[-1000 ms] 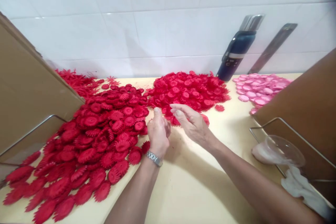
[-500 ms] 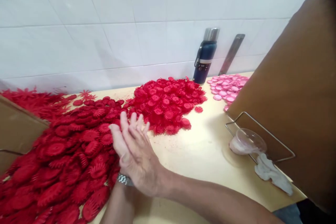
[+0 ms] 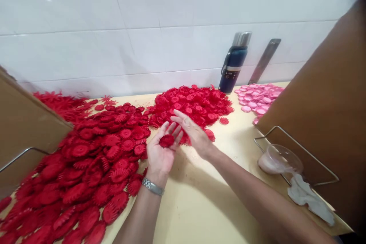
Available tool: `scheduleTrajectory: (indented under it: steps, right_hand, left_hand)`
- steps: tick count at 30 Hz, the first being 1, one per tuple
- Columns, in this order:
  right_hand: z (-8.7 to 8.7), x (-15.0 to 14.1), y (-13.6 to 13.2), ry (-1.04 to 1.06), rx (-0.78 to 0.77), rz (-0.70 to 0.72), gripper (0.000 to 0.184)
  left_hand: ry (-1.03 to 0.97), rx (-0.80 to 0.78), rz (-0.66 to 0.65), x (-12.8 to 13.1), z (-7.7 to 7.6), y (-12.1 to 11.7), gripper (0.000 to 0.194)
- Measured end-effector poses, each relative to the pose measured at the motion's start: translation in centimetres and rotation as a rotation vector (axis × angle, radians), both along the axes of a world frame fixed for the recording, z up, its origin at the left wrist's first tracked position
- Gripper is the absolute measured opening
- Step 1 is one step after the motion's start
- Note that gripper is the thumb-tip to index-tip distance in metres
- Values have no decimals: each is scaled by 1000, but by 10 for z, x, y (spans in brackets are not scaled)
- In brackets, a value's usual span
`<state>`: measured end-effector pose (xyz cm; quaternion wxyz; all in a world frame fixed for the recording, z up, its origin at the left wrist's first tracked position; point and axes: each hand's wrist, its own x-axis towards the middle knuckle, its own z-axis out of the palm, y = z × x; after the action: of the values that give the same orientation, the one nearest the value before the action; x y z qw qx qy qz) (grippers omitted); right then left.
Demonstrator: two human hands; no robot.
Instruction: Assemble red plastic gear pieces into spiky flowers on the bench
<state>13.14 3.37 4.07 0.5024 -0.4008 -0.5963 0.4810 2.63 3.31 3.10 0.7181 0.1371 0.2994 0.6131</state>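
Observation:
My left hand (image 3: 160, 156), a metal-banded watch on its wrist, is turned palm up with the fingers loosely curled. A small dark red petal disc (image 3: 166, 141) rests on its fingers. Just to the right and above it, my right hand (image 3: 196, 133) is held with straight fingers, apart from the disc and with nothing in it. Beside my left hand spreads a large heap of red petal discs (image 3: 94, 167), which look like flower pieces with fringed edges. A second heap of brighter red petal discs (image 3: 188, 103) lies behind both hands, partly hidden by them.
A blue thermos (image 3: 233, 63) and a dark strip (image 3: 264, 61) stand at the tiled wall. Pink discs (image 3: 257, 97) lie at the back right. Boxes (image 3: 25, 129) flank both sides; a clear cup (image 3: 280, 160) sits at the right with a white cloth (image 3: 310, 198).
My hands were pressed together, palm to palm; they have parted. The left palm now faces up, showing the red disc, and the right hand has lifted off to the right. The view shifted slightly.

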Motion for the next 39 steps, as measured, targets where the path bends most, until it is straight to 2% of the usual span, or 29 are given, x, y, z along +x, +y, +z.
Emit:
scheduleTrajectory:
  steps: [3,5,10,14,18,24,32,36,39]
  right_hand:
    - [-5,11,-7,-206,192,-66,23]
    - [-9,12,-10,-365,283,-125,15]
    - [-14,16,-8,-484,251,-207,12]
    - [-12,22,-10,-576,274,-256,8]
    - [-13,25,-18,-513,220,-181,11]
    - [-18,24,-27,-475,148,-92,14]
    - [-13,20,-36,-374,136,-17,11]
    - [-13,16,-39,-236,25,150,11]
    - [-15,14,-41,-240,21,241,5]
  left_hand:
    - [-3,9,-25,-2,5,-4,33]
    - [19,-7,-55,1,6,-5,31]
    - [84,41,-128,9,5,-7,16]
    - [241,96,-195,7,4,-14,20]
    - [383,92,-160,-4,-2,-27,19]
    - [511,57,-228,-16,-12,-43,21]
    - [605,62,-288,-20,-19,-48,30]
    - [662,39,-265,-20,-23,-48,35]
    - [691,41,-300,-18,-25,-48,42]
